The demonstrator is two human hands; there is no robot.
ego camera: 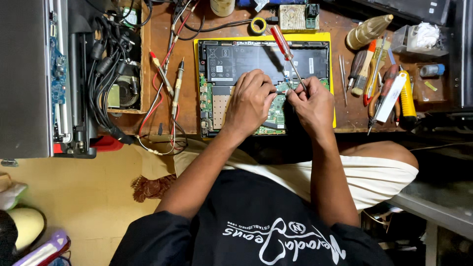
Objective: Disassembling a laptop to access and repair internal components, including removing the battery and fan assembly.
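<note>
An opened laptop (pixel 217 106) lies on a yellow mat (pixel 196 54) with its black battery (pixel 246 61) and green circuit board (pixel 277 106) exposed. My right hand (pixel 313 103) grips a red-handled screwdriver (pixel 282 42) low on its metal shaft. The handle points away over the battery, and the tip is hidden in my fingers at the board. My left hand (pixel 249 103) rests on the laptop's middle, fingertips curled together at the board right beside my right hand. I cannot see whether anything is between them.
Multimeter probes (pixel 176 83) and red wires lie left of the mat, next to a box of black cables (pixel 106 74) and a grey laptop shell (pixel 24 79). A tape roll (pixel 257 24) sits behind. Brushes, pliers and a yellow knife (pixel 406 96) crowd the right.
</note>
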